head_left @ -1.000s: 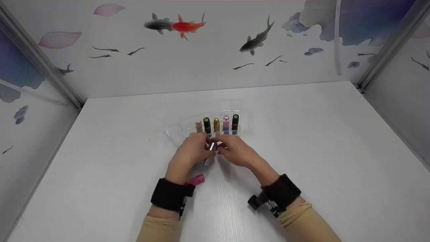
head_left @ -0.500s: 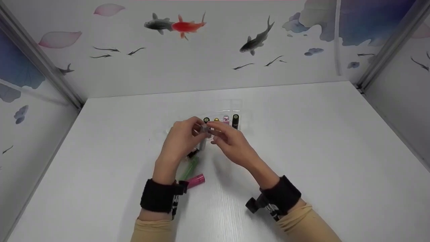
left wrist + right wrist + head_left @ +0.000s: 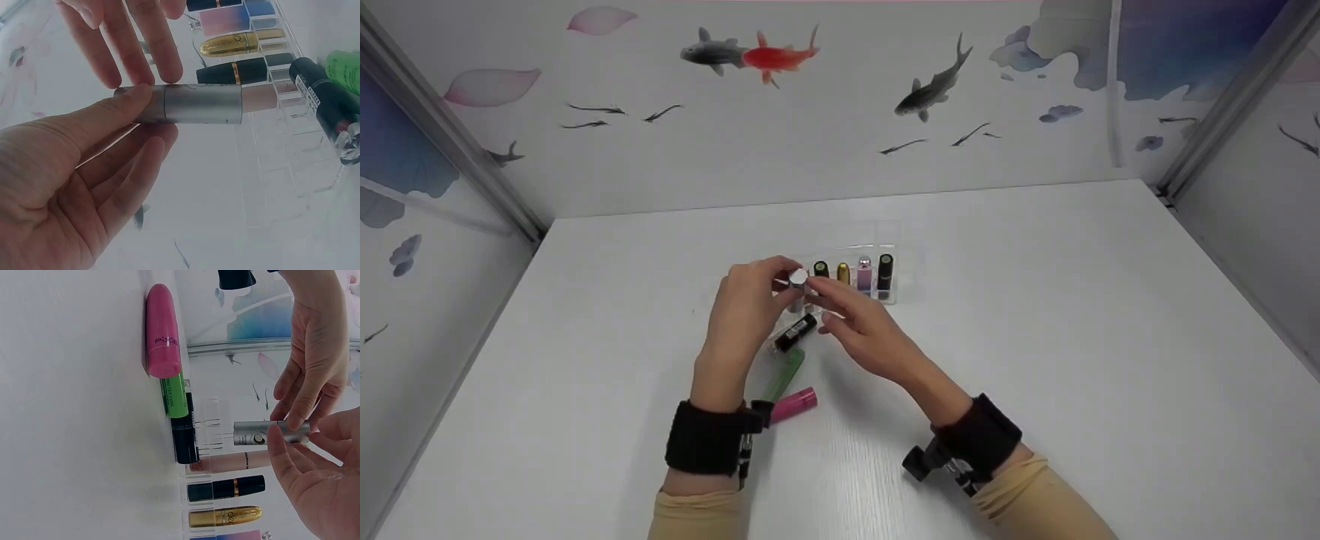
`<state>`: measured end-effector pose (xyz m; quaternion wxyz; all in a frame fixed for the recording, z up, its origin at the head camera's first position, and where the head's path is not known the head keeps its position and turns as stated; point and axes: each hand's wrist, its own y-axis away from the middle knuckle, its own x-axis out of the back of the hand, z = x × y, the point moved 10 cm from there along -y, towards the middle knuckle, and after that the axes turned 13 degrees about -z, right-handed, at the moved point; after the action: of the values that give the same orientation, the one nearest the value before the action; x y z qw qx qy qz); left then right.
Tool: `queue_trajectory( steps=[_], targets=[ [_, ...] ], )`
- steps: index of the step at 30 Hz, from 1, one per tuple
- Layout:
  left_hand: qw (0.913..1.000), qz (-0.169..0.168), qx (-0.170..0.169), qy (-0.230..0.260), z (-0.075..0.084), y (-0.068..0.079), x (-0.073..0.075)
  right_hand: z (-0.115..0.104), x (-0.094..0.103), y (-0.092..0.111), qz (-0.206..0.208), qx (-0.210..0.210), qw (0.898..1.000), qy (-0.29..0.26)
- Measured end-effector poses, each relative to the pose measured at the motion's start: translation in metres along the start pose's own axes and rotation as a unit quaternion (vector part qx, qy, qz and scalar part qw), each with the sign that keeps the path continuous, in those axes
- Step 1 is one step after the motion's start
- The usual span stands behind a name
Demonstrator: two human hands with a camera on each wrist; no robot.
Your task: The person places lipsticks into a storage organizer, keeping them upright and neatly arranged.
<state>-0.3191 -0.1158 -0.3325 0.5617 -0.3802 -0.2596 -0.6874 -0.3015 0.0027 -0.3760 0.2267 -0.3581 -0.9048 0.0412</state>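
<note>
My left hand (image 3: 739, 319) pinches a silver lipstick tube (image 3: 197, 104) between thumb and fingers, upright over the left part of a clear plastic lipstick holder (image 3: 891, 298). Fairly straight fingers of my right hand (image 3: 870, 330) reach the tube's upper end from the other side, fingertips right at it. Standing in the holder are a beige tube (image 3: 228, 463), a black tube (image 3: 225, 488), a gold tube (image 3: 225, 516), a pink-and-blue tube (image 3: 865, 274) and another black tube (image 3: 885, 274). In the left wrist view, the silver tube overlaps the beige one.
In front of the holder lie a black tube with a clear end (image 3: 795, 334), a green tube (image 3: 785, 375) and a pink tube (image 3: 795, 405), partly behind the left wrist's camera. White table (image 3: 1035, 337); printed panels (image 3: 840, 112) stand around it.
My left hand has lifted the silver tube from the tabletop, moved it away and to the left and turned it upright. My right hand has followed leftward. The black and green tubes have come into sight.
</note>
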Motion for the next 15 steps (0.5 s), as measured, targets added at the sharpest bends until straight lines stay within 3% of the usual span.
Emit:
queue_trajectory(
  steps=[15],
  targets=[
    [0.9988,0.012,0.011,-0.047,-0.005,-0.004,-0.001,0.015,-0.009,-0.005,-0.029,-0.021,0.999,-0.016]
  ],
)
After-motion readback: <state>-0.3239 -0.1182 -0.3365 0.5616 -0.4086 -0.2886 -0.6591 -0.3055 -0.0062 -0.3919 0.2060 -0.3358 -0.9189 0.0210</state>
